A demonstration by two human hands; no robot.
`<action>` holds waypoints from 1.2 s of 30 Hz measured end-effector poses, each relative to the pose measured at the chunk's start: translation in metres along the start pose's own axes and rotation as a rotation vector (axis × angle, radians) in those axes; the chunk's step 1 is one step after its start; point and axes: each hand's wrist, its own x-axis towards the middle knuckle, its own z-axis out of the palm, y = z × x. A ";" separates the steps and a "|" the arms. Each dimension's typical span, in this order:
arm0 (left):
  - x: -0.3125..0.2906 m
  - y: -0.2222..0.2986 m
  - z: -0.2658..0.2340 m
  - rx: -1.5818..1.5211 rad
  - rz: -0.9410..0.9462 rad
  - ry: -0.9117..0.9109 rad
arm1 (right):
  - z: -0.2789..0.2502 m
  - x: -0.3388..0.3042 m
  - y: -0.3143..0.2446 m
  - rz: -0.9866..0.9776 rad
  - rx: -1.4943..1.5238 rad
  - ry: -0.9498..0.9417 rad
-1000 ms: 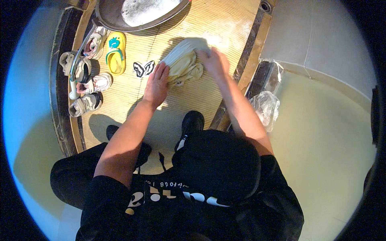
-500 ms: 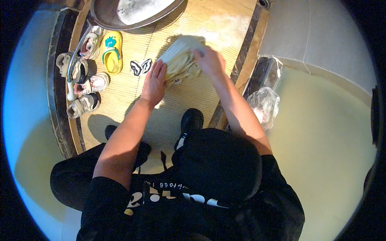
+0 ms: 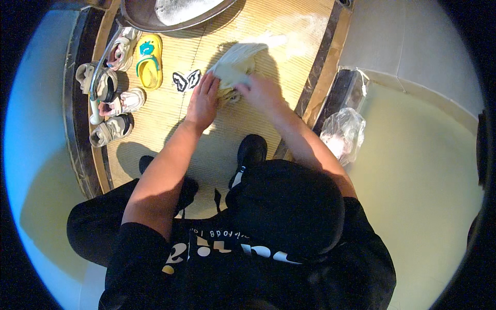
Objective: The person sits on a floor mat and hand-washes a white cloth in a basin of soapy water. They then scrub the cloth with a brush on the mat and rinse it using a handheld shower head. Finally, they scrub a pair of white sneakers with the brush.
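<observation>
Head cam: L hand (image 3: 202, 102) flat on left edge of pale cloth (image 3: 235, 61), not clenched; R hand (image 3: 263, 94) blurry over its lower right, can't tell grip. Bare mat (image 3: 297, 72) R of hands, basin (image 3: 138, 16) ahead.

Cloth on the floor between both hands, basin beyond
On the floor (image 3: 165, 111), the left hand (image 3: 203, 101) rests on the near left edge of the cloth (image 3: 238, 58), with the right hand (image 3: 263, 95) at its near right side; the basin (image 3: 155, 25) stands farther off, suds (image 3: 181, 9) inside. Left of the cloth come two small loops (image 3: 180, 81), then a clog (image 3: 150, 70), then shoes (image 3: 123, 102) along the edge; a plastic bag (image 3: 343, 133) lies right of the right forearm (image 3: 310, 144).
</observation>
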 end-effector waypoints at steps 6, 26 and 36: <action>0.002 -0.010 0.020 0.026 -0.017 -0.024 | -0.038 0.027 0.052 0.403 0.011 0.113; -0.007 -0.029 0.041 0.015 0.004 0.022 | -0.033 0.034 0.008 0.174 -0.131 0.016; 0.009 0.004 0.006 -0.026 -0.077 -0.067 | -0.071 0.045 0.065 0.429 -0.039 0.078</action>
